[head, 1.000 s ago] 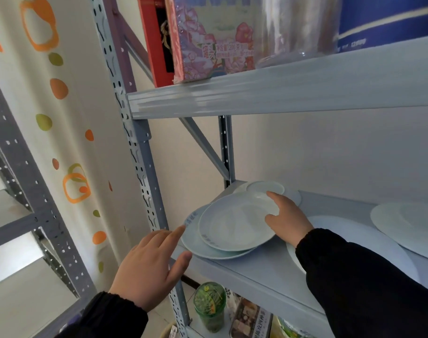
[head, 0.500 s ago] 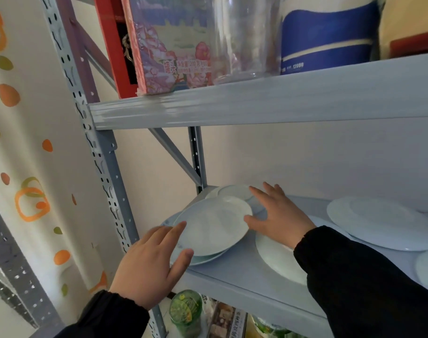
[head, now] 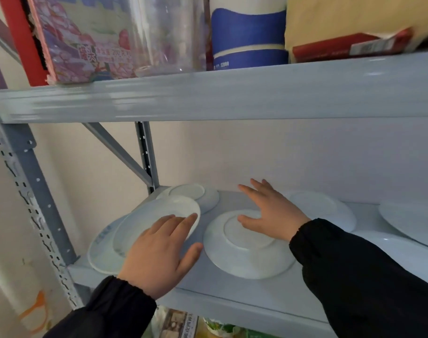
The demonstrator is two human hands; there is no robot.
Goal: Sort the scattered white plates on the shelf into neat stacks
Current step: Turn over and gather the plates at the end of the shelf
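Observation:
Several white plates lie on the grey shelf [head: 222, 292]. At the left, a face-up plate [head: 149, 220] rests on a larger blue-marked plate [head: 99, 252]. My left hand [head: 159, 252] lies over this pair, fingers straight. An upside-down plate [head: 244, 254] sits in the middle; my right hand [head: 269, 213] hovers over its far edge with fingers spread, holding nothing. A small upside-down plate [head: 195, 193] lies at the back left. More plates lie to the right: one behind my right wrist [head: 330, 208], one at the far right [head: 413, 220], one under my sleeve [head: 403, 254].
The upper shelf board [head: 208, 96] hangs low over the plates, carrying a pink box [head: 81, 45], a clear glass jar [head: 166, 32] and a blue-and-white roll [head: 249, 32]. A perforated upright [head: 34, 215] stands at the left. Packages sit on the level below.
The camera turned right and nearer. My right hand let go of the left top plate and moved right over the upside-down middle plate. My left hand moved forward onto the left pair.

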